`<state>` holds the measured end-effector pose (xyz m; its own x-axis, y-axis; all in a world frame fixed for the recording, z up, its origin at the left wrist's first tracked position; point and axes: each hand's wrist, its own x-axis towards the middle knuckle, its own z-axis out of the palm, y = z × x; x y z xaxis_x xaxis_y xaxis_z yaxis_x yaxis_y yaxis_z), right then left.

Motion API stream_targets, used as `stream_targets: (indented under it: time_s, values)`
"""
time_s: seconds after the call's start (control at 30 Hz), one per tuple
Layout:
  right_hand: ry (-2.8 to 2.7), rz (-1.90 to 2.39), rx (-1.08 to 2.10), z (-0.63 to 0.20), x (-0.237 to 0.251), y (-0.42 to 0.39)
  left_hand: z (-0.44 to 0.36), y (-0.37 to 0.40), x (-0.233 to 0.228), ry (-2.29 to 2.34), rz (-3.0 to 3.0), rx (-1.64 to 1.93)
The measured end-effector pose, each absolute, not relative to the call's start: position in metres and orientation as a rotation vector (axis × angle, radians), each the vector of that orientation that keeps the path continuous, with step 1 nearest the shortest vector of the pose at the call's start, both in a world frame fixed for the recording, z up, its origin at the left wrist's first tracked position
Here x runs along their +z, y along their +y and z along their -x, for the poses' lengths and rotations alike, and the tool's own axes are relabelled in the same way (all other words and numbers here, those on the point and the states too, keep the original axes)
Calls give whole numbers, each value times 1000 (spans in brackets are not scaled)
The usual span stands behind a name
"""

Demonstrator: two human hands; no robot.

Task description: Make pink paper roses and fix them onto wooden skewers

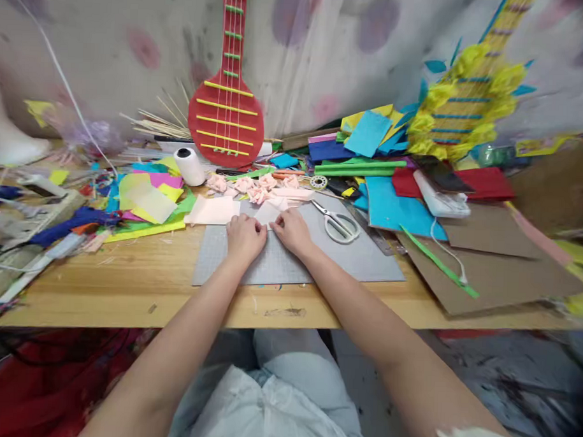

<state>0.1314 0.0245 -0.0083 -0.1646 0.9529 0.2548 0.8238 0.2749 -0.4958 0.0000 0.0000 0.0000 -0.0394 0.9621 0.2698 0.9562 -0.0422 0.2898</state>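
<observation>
Both hands [267, 233] — pinching pale paper [269, 212]

A craft workplace is shown: a wooden table [140, 290] is covered with coloured paper [371, 135], a cutting mat [319, 258], scissors [339, 223] and paper guitars [226, 108].

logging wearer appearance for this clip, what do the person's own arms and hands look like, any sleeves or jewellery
Both forearms are bare up to the bottom of the picture, with no sleeves in view. The left hand and right hand wear no gloves, and no rings, watch or bracelet show. Fingernails are too small to judge.
</observation>
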Motion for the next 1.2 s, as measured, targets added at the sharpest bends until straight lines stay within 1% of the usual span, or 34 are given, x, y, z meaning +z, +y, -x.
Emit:
stream_targets:
  time_s: [0.2, 0.47, 0.8, 1.0, 1.2]
  values:
    - [-2020, 1593, 313, -130, -11, 26, -2, 2, 1, 2155, -2154, 610]
    - [-2003, 1620, 272, -127, -11, 23, -1, 2, -2, 2142, -2171, 665]
    - [-2061, 1641, 126, -126, -13, 20, -1, 2, -1, 1977, -2237, 680]
    - [-2082, 1687, 111, -127, -12, 21, -5, 4, -1, 2002, -2209, 742]
    - [-2089, 1710, 117, -128, -12, 21, -8, 8, 1, 2039, -2111, 693]
